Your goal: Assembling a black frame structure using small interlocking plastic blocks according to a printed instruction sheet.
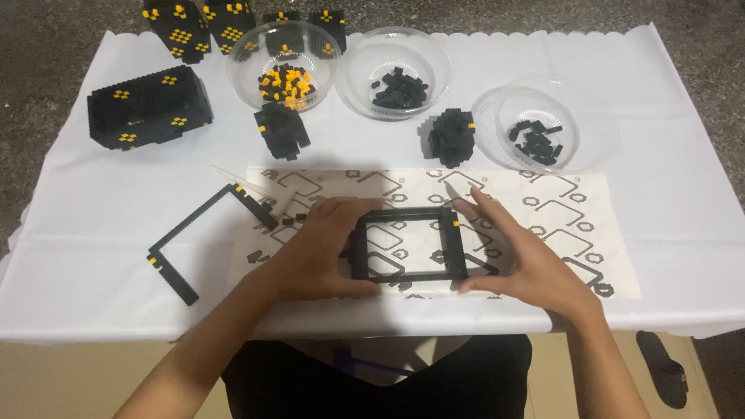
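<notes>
Head view: open black brick frame [203,240] at 9 o'clock on surface [93,209]. Left hand [322,252] grips square black frame [409,244] at center, left edge; right hand [516,260] grips right edge. Three bowls at 12 to 2 o'clock.

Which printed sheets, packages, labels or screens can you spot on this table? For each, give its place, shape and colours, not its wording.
Printed instruction sheet: lies flat on the white tablecloth at the near middle, under both hands and the black brick frame; a wide rectangle, white with black outline drawings of frames and small bricks.
No packages, labels, signs or screens show.
</notes>
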